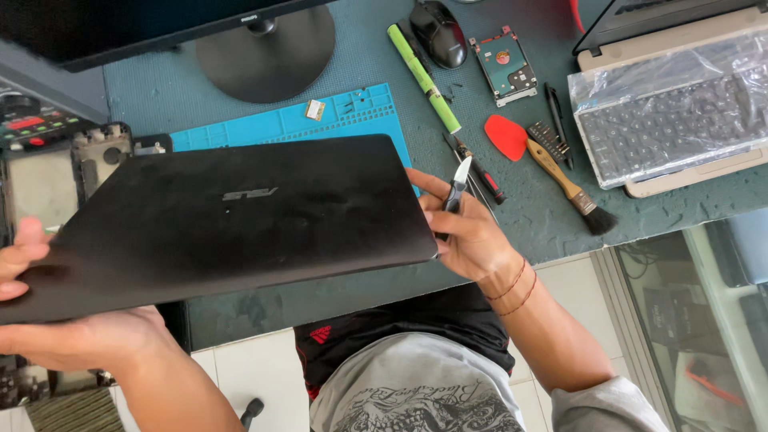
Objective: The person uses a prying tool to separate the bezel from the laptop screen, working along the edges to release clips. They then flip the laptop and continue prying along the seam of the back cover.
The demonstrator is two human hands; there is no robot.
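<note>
From my remote seat I see my left hand at the far left, its grip clenched on the left edge of the black laptop: the thumb lies on top of the lid and the palm sits underneath. The laptop is closed, held lid up and tilted above the near edge of the surface, and it covers most of the blue work mat behind it. To the left of the mat lies an opened device with its insides showing. Behind the mat stands the round base of a monitor.

At the laptop's right corner my right hand grips that edge while also grasping a small pry tool with a pale tip, pointing up between the fingers. Just beyond this hand lie a black and red screwdriver and a green pen-shaped tool. A black mouse rests near the pen's top end. Further right I count 1 bare hard drive, 1 red pick, 1 wooden-handled brush and a black pen. At the far right sits a beige laptop with a keyboard wrapped in clear plastic on top of it
</note>
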